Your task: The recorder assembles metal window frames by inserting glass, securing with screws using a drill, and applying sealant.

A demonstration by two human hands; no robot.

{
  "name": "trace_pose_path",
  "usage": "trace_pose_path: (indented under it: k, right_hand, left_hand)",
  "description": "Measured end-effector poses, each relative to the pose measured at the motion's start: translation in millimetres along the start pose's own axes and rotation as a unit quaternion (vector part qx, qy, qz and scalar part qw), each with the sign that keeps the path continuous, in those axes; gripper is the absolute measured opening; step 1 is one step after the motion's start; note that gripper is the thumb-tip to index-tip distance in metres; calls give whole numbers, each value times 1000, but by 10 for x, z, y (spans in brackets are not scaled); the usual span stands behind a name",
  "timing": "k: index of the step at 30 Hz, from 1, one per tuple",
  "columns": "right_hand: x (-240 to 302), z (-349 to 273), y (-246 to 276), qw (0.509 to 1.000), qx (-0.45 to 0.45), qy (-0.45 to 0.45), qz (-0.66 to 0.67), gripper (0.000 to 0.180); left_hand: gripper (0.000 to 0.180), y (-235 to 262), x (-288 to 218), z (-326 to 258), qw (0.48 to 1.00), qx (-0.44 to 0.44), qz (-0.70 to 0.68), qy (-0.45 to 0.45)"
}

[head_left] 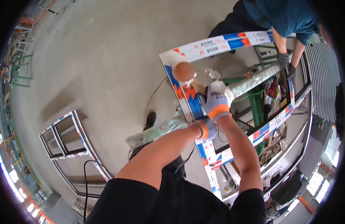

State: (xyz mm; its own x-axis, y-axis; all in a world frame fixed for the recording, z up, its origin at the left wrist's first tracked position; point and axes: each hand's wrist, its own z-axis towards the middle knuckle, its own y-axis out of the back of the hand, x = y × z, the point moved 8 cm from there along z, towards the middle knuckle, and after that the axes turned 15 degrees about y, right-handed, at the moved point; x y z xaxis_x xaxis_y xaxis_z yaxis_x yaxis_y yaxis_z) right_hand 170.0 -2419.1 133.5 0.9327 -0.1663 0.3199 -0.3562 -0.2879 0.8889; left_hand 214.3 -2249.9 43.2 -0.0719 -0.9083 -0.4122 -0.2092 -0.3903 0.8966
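A large window frame (199,148), wrapped in white, blue and red protective film, lies before me on green supports. My right hand (216,100), in a grey glove with an orange cuff, is closed round the tan handle of a mallet (183,71). The mallet's round brown head is over the frame's left bar, near the far left corner. Below my right wrist, my left hand (207,129), gloved alike, is at the same bar. My right arm partly covers it, and its fingers are hidden.
Across the frame, a co-worker's dark-gloved hands (287,67) are at its far right bar. Film-wrapped beams (157,130) run beneath the frame on a green stand (257,108). A smaller window frame (64,136) is at left, with a black cable (85,183) beside it.
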Motion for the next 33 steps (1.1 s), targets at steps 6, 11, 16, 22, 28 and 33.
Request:
trace_pose_path:
  k: [6,11,16,22,28,33]
  right_hand:
    - [10,106,10,998,-60,-2,6,50]
    - [299,-103,898,894,-379,84,225,20]
    - [-72,180,323,989,-100,-76,-82,47]
    - [430,580,140,993,-92,-38,56,49]
    - [-341,-23,321,987,-119,-88,71,48]
    - [-557,-47,1204,932,-327,-105,115,49]
  left_hand:
    - [20,158,109,-102,993,8,119,-10]
    - [20,499,233,-253,997,58,1,55]
    - [20,534,175,-98,997,63,-2,55]
    - [19,-526,530,-65,986,-89,-92,105]
    - [32,249,336,74,976,-70,-81,190]
    - [32,529,394,-113,973,30,-58,220]
